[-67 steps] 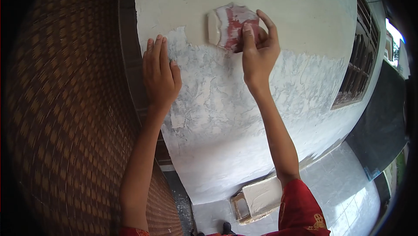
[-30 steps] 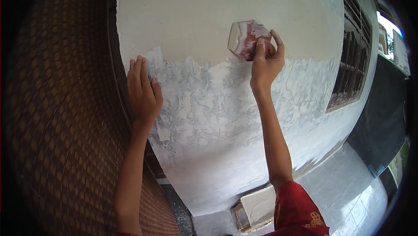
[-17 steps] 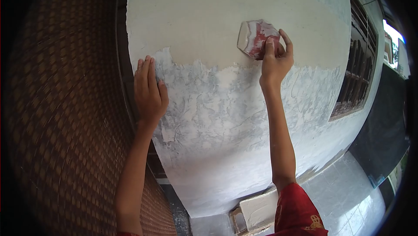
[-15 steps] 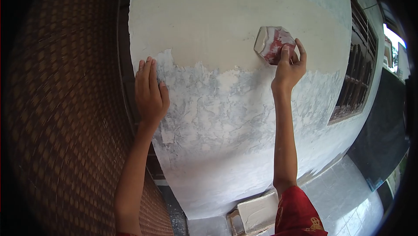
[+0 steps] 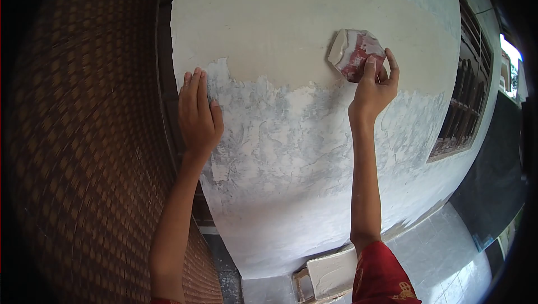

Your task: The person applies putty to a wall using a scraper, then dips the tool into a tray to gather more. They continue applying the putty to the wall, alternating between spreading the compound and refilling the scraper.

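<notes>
My right hand pinches a red putty spreader smeared with whitish putty. A thick pale band of putty lies along the spreader's left edge, which is at the wall's surface. Some of the fingers are hidden behind the spreader. Flat against the left end of the wall rests my left hand, fingers stretched upward and holding nothing. Smooth cream putty covers the upper wall. Below its ragged edge, the surface is patchy grey and white.
A woven brown panel runs along the left side. On the right, a barred window is set in the wall. Low down, a board with pale putty sits over the grey tiled floor. A dark sheet stands at far right.
The view has shifted slightly, with the wall and window a little farther right. The spreader has tilted slightly and sits a bit higher in view. My left hand stays on the wall.
</notes>
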### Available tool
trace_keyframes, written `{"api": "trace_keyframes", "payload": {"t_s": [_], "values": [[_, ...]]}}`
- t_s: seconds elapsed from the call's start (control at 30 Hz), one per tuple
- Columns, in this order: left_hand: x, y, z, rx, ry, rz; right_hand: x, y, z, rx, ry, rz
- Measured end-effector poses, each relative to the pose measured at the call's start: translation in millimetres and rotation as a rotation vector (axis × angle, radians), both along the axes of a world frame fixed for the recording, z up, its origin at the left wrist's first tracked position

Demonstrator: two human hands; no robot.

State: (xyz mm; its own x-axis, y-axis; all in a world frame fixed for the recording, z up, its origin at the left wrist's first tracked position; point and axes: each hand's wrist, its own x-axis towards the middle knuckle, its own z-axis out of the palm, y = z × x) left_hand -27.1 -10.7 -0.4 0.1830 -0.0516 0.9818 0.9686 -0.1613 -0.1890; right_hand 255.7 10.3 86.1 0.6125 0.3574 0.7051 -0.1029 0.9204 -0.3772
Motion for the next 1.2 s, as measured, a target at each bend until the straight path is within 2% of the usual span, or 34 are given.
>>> {"api": "trace_keyframes", "payload": {"t_s": [0.07, 0.1, 0.13, 0.17, 0.23, 0.33, 0.4, 0.47, 0.5, 0.57, 0.67, 0.77, 0.87, 0.93, 1.0, 1.03, 1.17, 1.2], "values": [[1, 1, -1, -0.004, 0.000, -0.002, -8, -6, -2, 0.051, -0.041, 0.067], [1, 1, -2, -0.012, 0.004, -0.007, -20, -10, -5, 0.047, -0.177, 0.069], [0, 0, -1, -0.009, 0.004, -0.009, -40, -17, -7, 0.035, -0.252, 0.184], [0, 0, -1, -0.004, 0.003, -0.015, -62, -14, -9, 0.077, -0.325, 0.051], [-1, -3, 0, -0.012, 0.016, -0.013, -93, -12, -14, 0.124, -0.406, -0.016], [0, -5, 1, -0.021, 0.025, 0.011, -93, -6, -14, 0.101, -0.395, 0.021], [-1, -4, 0, -0.025, 0.012, 0.024, -62, -5, -13, -0.056, -0.323, -0.117], [1, -1, -1, 0.011, 0.011, 0.004, -33, -8, -14, -0.054, -0.173, -0.010], [1, 0, -1, 0.017, 0.005, 0.006, -23, -8, -13, -0.032, -0.153, -0.104], [2, 0, -1, 0.010, -0.004, 0.002, -21, -9, -17, -0.034, -0.089, -0.062], [0, 1, -1, 0.002, 0.001, 0.002, -61, -18, -19, 0.071, -0.223, 0.061], [-1, -2, 0, -0.004, 0.017, -0.023, -106, -19, -23, 0.117, -0.390, -0.055], [-3, -2, -1, -0.050, 0.019, -0.035, -96, -9, -23, 0.050, -0.337, -0.138], [-3, 0, -3, -0.042, 0.013, -0.028, -65, -2, -20, -0.045, -0.217, -0.071], [-2, 2, -3, -0.036, 0.000, -0.023, -41, -4, -13, 0.018, -0.101, -0.163], [-1, 2, -3, -0.032, -0.005, -0.031, -35, -10, -13, -0.025, -0.076, -0.087], [-1, 1, -2, -0.003, 0.001, -0.037, -72, -18, -15, 0.027, -0.264, 0.075], [-1, 0, -1, -0.010, 0.003, -0.039, -90, -13, -18, 0.093, -0.321, 0.011]]}}
